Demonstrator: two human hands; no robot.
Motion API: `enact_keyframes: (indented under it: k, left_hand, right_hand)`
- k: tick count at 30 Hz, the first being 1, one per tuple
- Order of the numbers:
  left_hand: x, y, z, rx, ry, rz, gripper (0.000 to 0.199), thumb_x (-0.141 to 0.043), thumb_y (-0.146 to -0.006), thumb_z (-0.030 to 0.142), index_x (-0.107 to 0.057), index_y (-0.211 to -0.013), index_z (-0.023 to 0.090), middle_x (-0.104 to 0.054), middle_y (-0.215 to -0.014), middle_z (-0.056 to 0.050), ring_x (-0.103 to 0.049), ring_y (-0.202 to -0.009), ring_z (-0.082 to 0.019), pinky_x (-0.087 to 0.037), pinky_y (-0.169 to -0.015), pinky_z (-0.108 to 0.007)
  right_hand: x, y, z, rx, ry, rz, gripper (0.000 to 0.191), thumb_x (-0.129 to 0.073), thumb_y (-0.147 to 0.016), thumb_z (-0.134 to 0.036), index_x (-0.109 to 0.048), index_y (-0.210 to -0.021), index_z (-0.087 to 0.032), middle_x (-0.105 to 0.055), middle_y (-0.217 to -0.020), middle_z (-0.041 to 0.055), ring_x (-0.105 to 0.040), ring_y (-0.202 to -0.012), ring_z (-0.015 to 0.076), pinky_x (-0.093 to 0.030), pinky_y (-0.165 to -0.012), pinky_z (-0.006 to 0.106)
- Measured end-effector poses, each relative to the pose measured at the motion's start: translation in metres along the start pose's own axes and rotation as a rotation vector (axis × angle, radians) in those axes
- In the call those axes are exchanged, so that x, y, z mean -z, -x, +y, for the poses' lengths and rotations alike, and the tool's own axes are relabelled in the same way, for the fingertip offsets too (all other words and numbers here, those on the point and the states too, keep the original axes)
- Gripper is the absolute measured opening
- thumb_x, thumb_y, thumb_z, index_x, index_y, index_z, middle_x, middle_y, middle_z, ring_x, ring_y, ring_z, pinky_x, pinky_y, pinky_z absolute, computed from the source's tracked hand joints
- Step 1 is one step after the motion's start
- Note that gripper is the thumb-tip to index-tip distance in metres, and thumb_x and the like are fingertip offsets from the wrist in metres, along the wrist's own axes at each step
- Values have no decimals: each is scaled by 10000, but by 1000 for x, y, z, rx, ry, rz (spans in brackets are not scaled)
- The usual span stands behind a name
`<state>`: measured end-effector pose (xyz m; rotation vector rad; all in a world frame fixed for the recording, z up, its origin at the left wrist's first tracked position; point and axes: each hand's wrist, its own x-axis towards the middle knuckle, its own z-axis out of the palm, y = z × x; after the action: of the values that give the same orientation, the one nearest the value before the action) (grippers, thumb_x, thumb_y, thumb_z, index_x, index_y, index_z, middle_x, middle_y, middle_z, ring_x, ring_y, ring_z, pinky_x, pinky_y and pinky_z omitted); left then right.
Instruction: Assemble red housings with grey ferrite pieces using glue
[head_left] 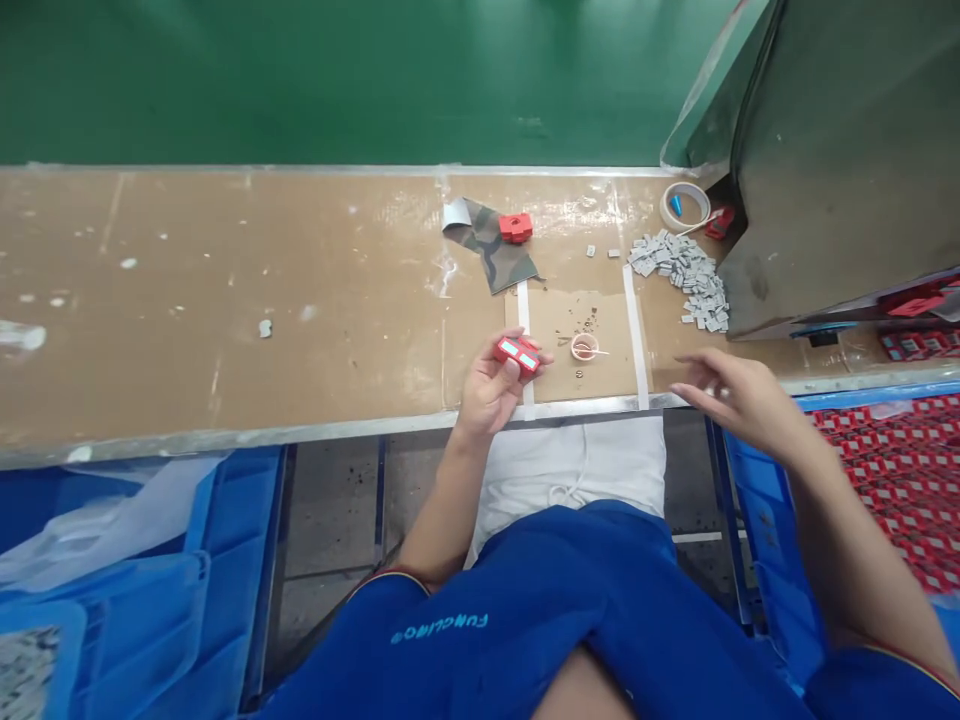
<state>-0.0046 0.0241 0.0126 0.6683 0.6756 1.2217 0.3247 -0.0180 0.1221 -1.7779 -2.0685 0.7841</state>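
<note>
My left hand [491, 388] is closed on a red part [517, 354] with two pale rectangles on its upper face, above the table's front edge. To the right, my right hand [731, 395] is held over the front edge, fingers apart, with nothing visible between them. Between the hands stands a small round cup [584, 347] with a thin white stick across it. Beyond the left hand, another red part [516, 228] rests on a camouflage cloth [499, 250]. A heap of small grey pieces [686, 270] lies beyond my right hand.
A tape roll [685, 207] with a blue cone inside is at the back right, beside a large metal panel [840, 150]. A blue crate of red parts [900, 480] stands at the right, and blue crates [150, 610] at the lower left.
</note>
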Motion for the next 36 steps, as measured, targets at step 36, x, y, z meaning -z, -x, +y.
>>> enact_keyframes:
  k: [36]
  left_hand:
    - [-3,21,-13,-89,-575,-49,385,-891,-840,351,-775,-1159,170,-835,-1111,-115,-817,-973,-217,-668,-817,-286]
  right_hand:
    - [-117,-40,-63,48,-790,545,229,-821,-931,-457,-752,-878,-245,-839,-871,37,-811,-766,209,-670,-682,332]
